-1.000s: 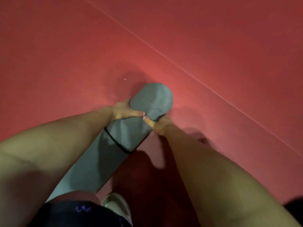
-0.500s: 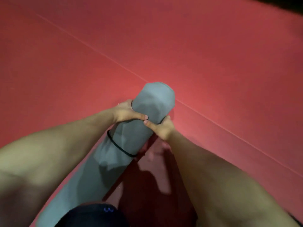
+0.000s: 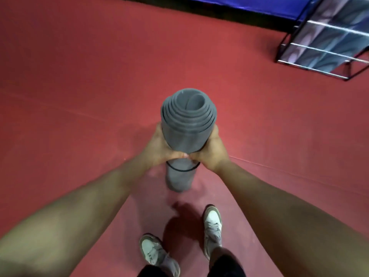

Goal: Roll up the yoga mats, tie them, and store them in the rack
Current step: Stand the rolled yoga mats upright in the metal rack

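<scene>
- My left forearm comes in from the lower left corner. My left hand point(image 3: 159, 145) wraps the left side of the mat, with the thumb laid across its near face.
- The floor point(image 3: 79, 76) is red, and a faint seam line crosses it.
- The mat point(image 3: 187, 126) is grey and rolled tight. It stands about upright in the middle of the view, between my two hands. Its top end faces me and shows the spiral of its layers.
- A thin black band point(image 3: 182, 169) circles the mat just below my thumbs.
- The mat's lower end is blurred, so I cannot tell whether it touches the floor.
- My right hand point(image 3: 212, 150) is clamped on the mat's right side, and its thumb tip meets the left thumb on the near face. Both hands grip the roll from opposite sides. The fingers are hidden behind it.
- Below the mat, my left shoe point(image 3: 152, 249) and right shoe point(image 3: 212, 222) stand on the floor, set apart from each other.
- The rack point(image 3: 311, 69) is a dark frame with silver rails, well away from the mat in the upper right corner. Blurred grey shapes lie in it.
- A blue pad point(image 3: 249, 4) runs along the top edge, beside the rack.
</scene>
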Tool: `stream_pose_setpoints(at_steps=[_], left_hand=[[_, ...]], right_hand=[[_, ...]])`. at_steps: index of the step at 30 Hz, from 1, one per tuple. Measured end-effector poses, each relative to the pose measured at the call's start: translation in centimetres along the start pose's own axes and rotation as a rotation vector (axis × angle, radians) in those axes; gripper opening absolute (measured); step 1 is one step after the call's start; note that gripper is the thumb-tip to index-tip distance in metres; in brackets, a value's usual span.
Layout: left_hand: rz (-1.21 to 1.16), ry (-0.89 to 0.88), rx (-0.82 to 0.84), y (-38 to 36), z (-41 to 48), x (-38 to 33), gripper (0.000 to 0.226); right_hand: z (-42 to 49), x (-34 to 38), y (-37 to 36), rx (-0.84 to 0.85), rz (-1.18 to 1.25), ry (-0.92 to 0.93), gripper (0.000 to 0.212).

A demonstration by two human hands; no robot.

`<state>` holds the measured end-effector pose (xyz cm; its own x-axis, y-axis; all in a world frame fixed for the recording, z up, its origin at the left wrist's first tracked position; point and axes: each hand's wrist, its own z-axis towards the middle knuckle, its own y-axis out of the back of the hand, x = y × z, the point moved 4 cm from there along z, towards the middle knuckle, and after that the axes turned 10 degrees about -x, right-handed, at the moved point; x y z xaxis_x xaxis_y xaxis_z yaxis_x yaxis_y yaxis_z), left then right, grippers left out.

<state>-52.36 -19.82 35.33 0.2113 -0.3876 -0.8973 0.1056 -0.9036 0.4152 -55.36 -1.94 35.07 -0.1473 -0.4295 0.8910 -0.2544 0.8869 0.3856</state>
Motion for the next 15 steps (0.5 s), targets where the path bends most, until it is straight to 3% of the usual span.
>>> stream_pose_setpoints(at_steps=[3,5,15], left_hand=[[-0.017,-0.143,0.061,-2.2,1.3,-10.2,0.111],[-0.038,-0.176,0.097,-4.2,2.1,-15.1,0.117],[-0.069,-0.185,0.123,-18.6,6.5,-30.4,0.116]], right_hand=[[-0.7,4.7,8.7,-0.094,-0.022,0.036,0.109],[-0.9,6.4,13.9,-0.160,-0.034,0.066,0.109],[-0.1,7.5,35.3,-0.318,0.053,0.087,0.116]])
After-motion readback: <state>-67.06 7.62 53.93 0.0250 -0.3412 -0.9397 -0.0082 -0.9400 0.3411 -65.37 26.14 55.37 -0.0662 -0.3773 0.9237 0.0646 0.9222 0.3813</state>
